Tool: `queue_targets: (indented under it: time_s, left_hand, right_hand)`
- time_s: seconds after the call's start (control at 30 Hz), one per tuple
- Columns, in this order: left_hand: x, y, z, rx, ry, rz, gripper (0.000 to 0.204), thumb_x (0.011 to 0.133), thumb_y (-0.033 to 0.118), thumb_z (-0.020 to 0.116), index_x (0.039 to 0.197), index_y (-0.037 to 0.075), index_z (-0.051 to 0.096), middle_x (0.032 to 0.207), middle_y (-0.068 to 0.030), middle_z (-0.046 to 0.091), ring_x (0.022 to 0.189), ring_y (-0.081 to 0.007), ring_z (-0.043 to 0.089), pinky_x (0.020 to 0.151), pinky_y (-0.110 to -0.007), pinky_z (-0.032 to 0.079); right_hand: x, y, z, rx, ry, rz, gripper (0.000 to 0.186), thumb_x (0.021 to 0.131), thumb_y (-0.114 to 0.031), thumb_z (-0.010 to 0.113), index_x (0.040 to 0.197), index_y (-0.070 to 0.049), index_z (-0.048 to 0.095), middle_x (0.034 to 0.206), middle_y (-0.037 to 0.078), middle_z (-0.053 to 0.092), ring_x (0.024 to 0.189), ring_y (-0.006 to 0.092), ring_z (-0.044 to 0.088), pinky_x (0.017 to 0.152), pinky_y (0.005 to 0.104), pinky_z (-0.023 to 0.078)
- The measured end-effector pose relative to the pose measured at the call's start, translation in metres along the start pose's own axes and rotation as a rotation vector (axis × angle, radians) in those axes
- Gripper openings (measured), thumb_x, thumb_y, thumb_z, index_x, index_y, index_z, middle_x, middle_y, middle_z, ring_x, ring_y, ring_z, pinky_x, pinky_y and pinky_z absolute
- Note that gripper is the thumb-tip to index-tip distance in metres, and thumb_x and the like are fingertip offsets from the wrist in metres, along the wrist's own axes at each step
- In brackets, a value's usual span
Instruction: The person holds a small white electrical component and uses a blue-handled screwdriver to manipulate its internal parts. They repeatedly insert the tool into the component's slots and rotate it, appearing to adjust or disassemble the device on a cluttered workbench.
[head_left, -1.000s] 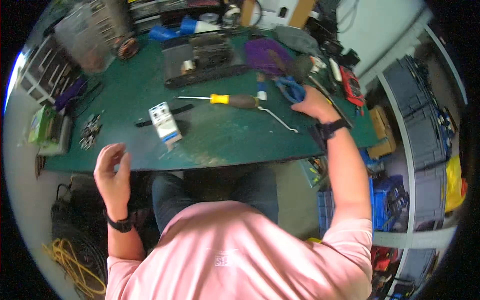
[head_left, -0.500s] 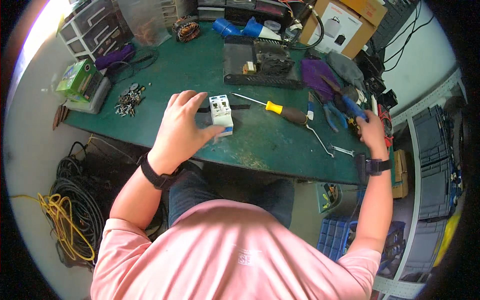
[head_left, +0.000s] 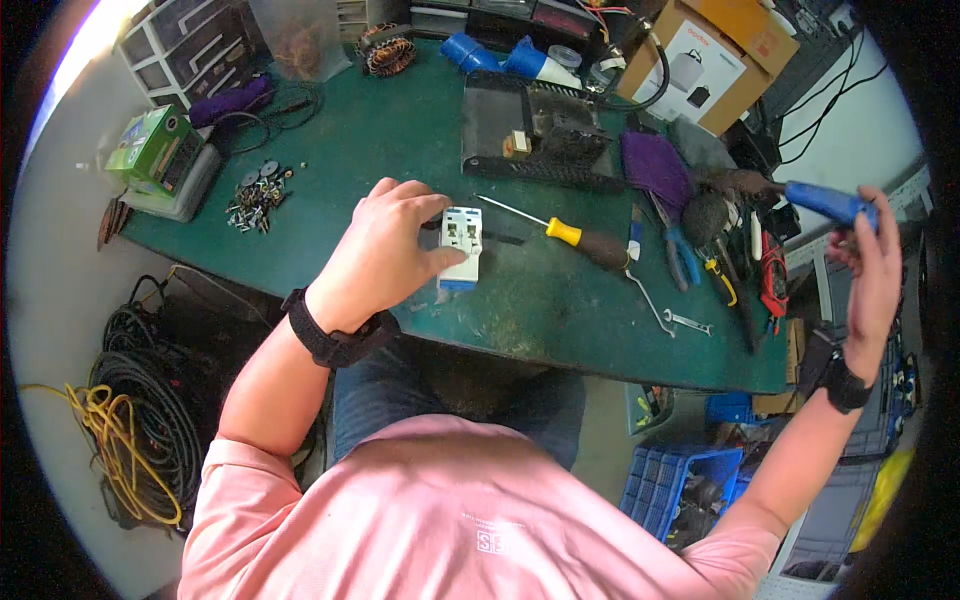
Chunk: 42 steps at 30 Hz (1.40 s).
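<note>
Near the middle of the bench, a white two-pole circuit breaker (head_left: 461, 240) with a blue strip stands with terminal openings on its upper face. My left hand (head_left: 385, 255) grips it from the left, thumb on its front side and fingers behind. Out at the far right, my right hand (head_left: 868, 265) is raised beyond the bench edge, holding a blue-handled tool (head_left: 825, 202) whose dark front end points left; that end is blurred, so its kind is unclear. To the right of the breaker lies a yellow-and-dark-handled screwdriver (head_left: 565, 232), tip pointing left.
Blue-handled pliers (head_left: 680, 260), a small wrench (head_left: 688, 322) and red-handled tools (head_left: 773, 280) lie on the right. Loose screws (head_left: 260, 200) are heaped at left. A black metal chassis (head_left: 540, 130), purple cloth (head_left: 655, 165) and cardboard box (head_left: 710, 65) stand behind.
My right hand has lifted the blue-handled tool off the tool pile and swung it rightward. My left fingers have closed in around the breaker. The view has shifted slightly.
</note>
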<state>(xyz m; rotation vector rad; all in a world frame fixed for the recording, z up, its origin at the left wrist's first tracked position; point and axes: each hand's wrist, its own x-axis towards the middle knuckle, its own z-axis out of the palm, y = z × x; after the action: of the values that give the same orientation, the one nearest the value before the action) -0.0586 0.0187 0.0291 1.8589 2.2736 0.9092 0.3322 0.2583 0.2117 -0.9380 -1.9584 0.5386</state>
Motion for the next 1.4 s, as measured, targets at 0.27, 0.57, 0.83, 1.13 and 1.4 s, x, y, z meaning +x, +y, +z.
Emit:
queue_targets:
  time_s: [0.27, 0.57, 0.83, 1.13, 1.4]
  left_hand:
    - [-0.001, -0.008, 0.005, -0.059, 0.065, 0.06, 0.055, 0.068, 0.024, 0.087, 0.113, -0.002, 0.07, 0.111, -0.0174, 0.067, 0.106, -0.0364, 0.057, 0.095, -0.042, 0.047]
    - [0.002, -0.012, 0.007, -0.088, 0.059, 0.057, 0.054, 0.068, 0.024, 0.086, 0.112, -0.003, 0.07, 0.106, -0.0173, 0.067, 0.101, -0.0365, 0.058, 0.093, -0.041, 0.047]
    - [0.004, -0.015, 0.009, -0.109, 0.081, 0.061, 0.052, 0.068, 0.024, 0.086, 0.11, -0.003, 0.071, 0.103, -0.018, 0.067, 0.1, -0.0369, 0.058, 0.092, -0.041, 0.047]
    - [0.003, -0.015, 0.008, -0.118, 0.072, 0.057, 0.05, 0.068, 0.024, 0.086, 0.107, -0.003, 0.071, 0.099, -0.0175, 0.067, 0.097, -0.0361, 0.058, 0.09, -0.042, 0.048]
    - [0.002, -0.012, 0.007, -0.117, 0.071, 0.04, 0.05, 0.067, 0.022, 0.086, 0.106, -0.004, 0.071, 0.097, -0.0173, 0.067, 0.096, -0.0355, 0.058, 0.088, -0.042, 0.048]
  right_hand:
    - [0.012, -0.092, 0.066, 0.034, -0.328, -0.259, 0.04, 0.103, -0.03, 0.057, 0.134, -0.004, 0.057, 0.088, 0.001, 0.058, 0.07, 0.0072, 0.056, 0.065, 0.0226, 0.046]
    - [-0.008, -0.156, 0.131, 0.201, -0.528, -0.133, 0.034, 0.098, -0.024, 0.067, 0.123, -0.004, 0.056, 0.092, 0.005, 0.063, 0.075, 0.0097, 0.059, 0.069, 0.0253, 0.052]
    - [-0.004, -0.143, 0.153, 0.2, -0.617, -0.363, 0.033, 0.099, -0.026, 0.066, 0.125, -0.005, 0.06, 0.096, -0.001, 0.059, 0.076, 0.0047, 0.055, 0.064, 0.0202, 0.046]
    - [-0.002, -0.14, 0.162, 0.211, -0.662, -0.384, 0.034, 0.098, -0.026, 0.068, 0.124, -0.005, 0.06, 0.102, -0.001, 0.059, 0.082, 0.0039, 0.053, 0.066, 0.0193, 0.046]
    - [-0.004, -0.172, 0.169, 0.041, -0.692, -0.441, 0.035, 0.096, -0.027, 0.069, 0.12, -0.002, 0.062, 0.097, 0.002, 0.063, 0.082, 0.009, 0.058, 0.068, 0.024, 0.048]
